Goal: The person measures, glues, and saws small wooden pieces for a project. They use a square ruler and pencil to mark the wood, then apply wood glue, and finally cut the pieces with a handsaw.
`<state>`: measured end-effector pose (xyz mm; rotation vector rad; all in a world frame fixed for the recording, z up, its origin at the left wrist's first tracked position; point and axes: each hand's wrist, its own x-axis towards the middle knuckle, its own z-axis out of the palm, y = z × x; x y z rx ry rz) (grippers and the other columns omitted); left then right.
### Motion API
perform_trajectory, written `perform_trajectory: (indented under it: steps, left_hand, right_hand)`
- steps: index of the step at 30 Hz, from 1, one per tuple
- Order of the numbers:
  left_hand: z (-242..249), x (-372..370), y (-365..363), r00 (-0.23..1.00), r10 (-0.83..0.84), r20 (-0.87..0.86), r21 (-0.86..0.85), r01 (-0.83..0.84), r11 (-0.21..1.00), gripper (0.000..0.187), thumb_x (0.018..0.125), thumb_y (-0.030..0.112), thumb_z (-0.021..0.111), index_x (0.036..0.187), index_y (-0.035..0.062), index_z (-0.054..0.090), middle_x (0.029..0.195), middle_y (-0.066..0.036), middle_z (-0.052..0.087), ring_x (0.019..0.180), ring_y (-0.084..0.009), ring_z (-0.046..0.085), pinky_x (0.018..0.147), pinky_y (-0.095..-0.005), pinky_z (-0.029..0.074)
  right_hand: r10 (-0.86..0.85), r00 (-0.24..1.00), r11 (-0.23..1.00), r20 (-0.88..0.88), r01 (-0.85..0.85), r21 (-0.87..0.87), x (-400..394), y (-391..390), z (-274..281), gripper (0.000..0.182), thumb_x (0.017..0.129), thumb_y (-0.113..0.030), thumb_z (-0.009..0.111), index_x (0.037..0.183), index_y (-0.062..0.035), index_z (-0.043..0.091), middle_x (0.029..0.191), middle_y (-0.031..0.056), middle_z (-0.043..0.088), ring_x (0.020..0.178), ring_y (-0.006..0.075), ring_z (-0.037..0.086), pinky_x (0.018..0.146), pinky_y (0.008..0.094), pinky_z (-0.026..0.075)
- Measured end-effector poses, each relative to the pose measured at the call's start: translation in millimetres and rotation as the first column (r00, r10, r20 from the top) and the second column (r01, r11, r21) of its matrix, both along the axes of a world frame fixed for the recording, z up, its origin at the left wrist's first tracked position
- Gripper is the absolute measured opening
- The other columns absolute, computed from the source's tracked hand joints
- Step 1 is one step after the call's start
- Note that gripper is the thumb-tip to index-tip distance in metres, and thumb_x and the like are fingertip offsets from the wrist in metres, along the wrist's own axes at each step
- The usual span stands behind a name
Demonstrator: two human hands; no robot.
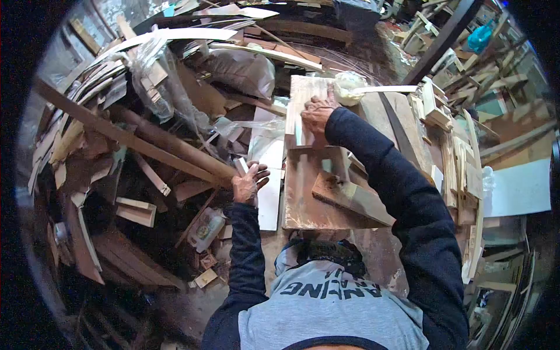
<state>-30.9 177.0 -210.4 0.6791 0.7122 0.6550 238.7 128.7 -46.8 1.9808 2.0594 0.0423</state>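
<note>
My right hand (319,114) is at the far end of the workbench, its fingers bent and pressed over a pale wooden block (298,92). The block stands at the back left of a broad wooden board (300,198). Left of that board, my left hand (249,181) hovers beside a long white panel (271,175), its fingers apart. A small white-ended strip (240,165) shows at the hand's upper left, overlapping it in this view. A shorter plank (350,198) lies slanted on the board, partly covered by my right sleeve.
A long brown beam (128,140) slants in from the left towards my left hand. Wood scraps and plastic sheeting (157,76) pile up on the left. A cream-coloured bundle (348,87) sits beyond my right hand. Stacked wooden pieces (464,169) line the right side.
</note>
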Motion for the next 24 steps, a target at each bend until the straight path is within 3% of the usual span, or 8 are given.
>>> perform_trajectory:
  steps: [3,6,7,10,12,13,18,24]
  left_hand:
    - [-0.7,-5.2,-2.6,1.0,0.029,-0.007,0.026,-0.028,0.999,0.024,0.09,0.016,0.059,0.109,0.0046,0.053,0.094,-0.013,0.064,0.079,-0.0238,0.066,0.066,-0.0349,0.056]
    - [25.5,-10.2,-6.7,0.987,0.099,-0.128,0.102,-0.087,0.991,0.021,0.089,0.012,0.06,0.108,0.0043,0.054,0.092,-0.013,0.066,0.074,-0.0227,0.066,0.063,-0.0327,0.056]
    - [-0.5,-20.4,6.0,0.996,0.071,0.06,0.049,-0.074,0.996,0.02,0.089,0.01,0.059,0.107,0.003,0.054,0.091,-0.013,0.066,0.072,-0.0221,0.066,0.061,-0.0314,0.056]
    - [35.6,-22.4,-8.6,0.97,0.216,-0.109,0.227,-0.187,0.956,0.02,0.09,0.011,0.059,0.106,0.0014,0.054,0.09,-0.013,0.066,0.075,-0.0228,0.066,0.064,-0.031,0.055]
    - [43.4,-28.1,-8.5,0.966,0.212,-0.146,0.292,-0.163,0.943,0.02,0.09,0.012,0.059,0.106,0.0015,0.054,0.09,-0.012,0.066,0.075,-0.0221,0.066,0.066,-0.0305,0.054]
    - [49.7,-30.1,-8.5,0.966,0.204,-0.16,0.298,-0.15,0.943,0.02,0.09,0.013,0.058,0.106,0.0016,0.055,0.09,-0.012,0.066,0.075,-0.0215,0.065,0.066,-0.03,0.053]
    - [76.5,-31.1,-15.6,0.941,0.286,-0.183,0.471,-0.172,0.865,0.019,0.092,0.015,0.057,0.105,0.0021,0.056,0.089,-0.01,0.065,0.074,-0.0166,0.062,0.067,-0.0272,0.05]
    - [149.2,-24.1,-60.0,0.865,0.443,-0.237,0.733,-0.14,0.666,0.014,0.093,0.012,0.055,0.102,0.0023,0.057,0.078,-0.002,0.058,0.066,-0.0085,0.052,0.06,-0.0202,0.042]
  right_hand:
    - [0.161,0.987,0.966,-0.018,-0.154,0.206,1.6,-9.8,7.0,0.047,0.061,-0.044,0.069,0.096,-0.0128,0.062,0.104,0.0101,0.055,0.106,0.0293,0.051,0.084,0.0796,0.028]
    - [0.181,0.974,0.966,-0.134,-0.15,0.213,-26.7,-25.0,64.8,0.049,0.054,-0.041,0.07,0.089,-0.0076,0.063,0.101,0.0142,0.055,0.103,0.0304,0.052,0.094,0.067,0.033]
    - [0.176,0.968,0.953,-0.177,-0.123,0.277,-32.6,-37.6,78.9,0.049,0.052,-0.04,0.07,0.087,-0.0059,0.063,0.1,0.0154,0.056,0.102,0.0305,0.053,0.098,0.0611,0.035]
    - [0.149,0.98,0.985,-0.132,-0.135,0.104,-53.7,-96.6,161.0,0.059,0.055,-0.039,0.068,0.1,-0.0028,0.06,0.106,0.0182,0.055,0.107,0.0337,0.051,0.101,0.0534,0.035]
    - [0.149,0.986,0.98,-0.08,-0.136,0.148,-40.2,-133.3,169.0,0.066,0.055,-0.039,0.068,0.11,-0.0027,0.057,0.112,0.0195,0.054,0.112,0.0352,0.05,0.101,0.0559,0.033]
    - [0.319,0.935,0.859,-0.155,-0.216,0.464,-16.2,-151.4,150.6,0.056,0.059,-0.041,0.071,0.104,-0.011,0.061,0.106,0.0133,0.062,0.11,0.0318,0.055,0.088,0.0674,0.037]
    - [-0.223,0.971,0.947,-0.089,0.237,0.216,44.5,-275.2,192.4,0.061,0.056,-0.045,0.073,0.104,-0.0082,0.06,0.107,0.014,0.062,0.109,0.0322,0.055,0.088,0.0626,0.04]
    - [-0.663,0.735,0.749,0.143,0.652,0.116,130.1,-401.8,213.3,0.069,0.053,-0.049,0.076,0.103,-0.0048,0.06,0.107,0.0148,0.062,0.109,0.0327,0.055,0.088,0.0569,0.042]
